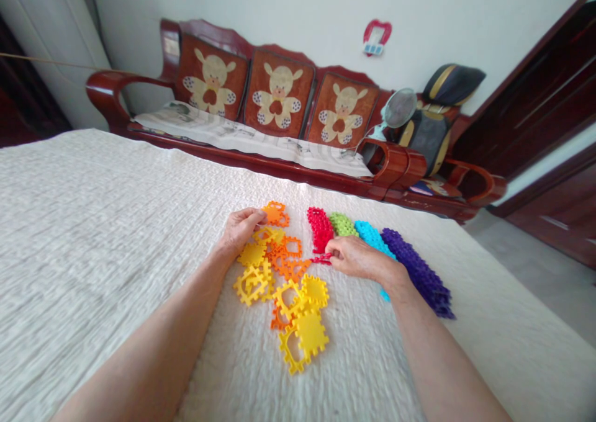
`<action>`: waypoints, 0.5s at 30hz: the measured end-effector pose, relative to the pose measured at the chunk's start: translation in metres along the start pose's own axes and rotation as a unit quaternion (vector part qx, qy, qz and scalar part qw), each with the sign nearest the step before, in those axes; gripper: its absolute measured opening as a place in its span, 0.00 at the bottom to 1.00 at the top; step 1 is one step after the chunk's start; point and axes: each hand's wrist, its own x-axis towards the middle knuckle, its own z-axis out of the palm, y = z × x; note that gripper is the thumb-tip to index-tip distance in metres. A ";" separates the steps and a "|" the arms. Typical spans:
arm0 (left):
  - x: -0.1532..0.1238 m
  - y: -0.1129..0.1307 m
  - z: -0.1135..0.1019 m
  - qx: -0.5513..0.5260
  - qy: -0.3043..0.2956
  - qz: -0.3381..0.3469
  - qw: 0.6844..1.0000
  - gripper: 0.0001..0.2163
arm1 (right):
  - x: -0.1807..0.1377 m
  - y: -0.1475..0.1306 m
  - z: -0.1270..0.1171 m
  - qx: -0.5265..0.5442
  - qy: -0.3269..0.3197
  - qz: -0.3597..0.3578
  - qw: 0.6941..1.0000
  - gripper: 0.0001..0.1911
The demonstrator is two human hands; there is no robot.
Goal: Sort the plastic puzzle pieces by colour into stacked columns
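Observation:
A loose heap of yellow tiles (298,304) and orange tiles (287,257), flat plastic pieces with toothed edges, lies on a cream quilted cover (93,223). My left hand (238,231) rests at the heap's far left with fingers curled over an orange tile (274,213). My right hand (356,257) pinches a red tile (322,259) at the foot of a red stack (320,228). Beside it run a green stack (343,224), a blue stack (371,234) and a purple row (421,273).
A dark red wooden bench (261,155) with bear-print cushions (278,96) stands along the far edge of the cover. A small fan (399,108) and a black-and-yellow bag (437,118) sit at its right end. Dark wooden doors (549,118) are at the right.

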 end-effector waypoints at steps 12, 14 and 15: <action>0.003 -0.006 -0.003 0.007 -0.009 0.002 1.000 0.11 | 0.002 0.004 -0.007 0.032 0.045 -0.019 0.998 0.06; 0.004 -0.008 -0.003 0.005 -0.013 0.003 1.000 0.12 | 0.003 0.005 -0.006 0.028 0.042 -0.018 0.999 0.06; 0.004 -0.009 -0.004 0.003 -0.013 0.003 1.000 0.12 | 0.003 0.005 -0.004 0.026 0.040 -0.018 0.999 0.06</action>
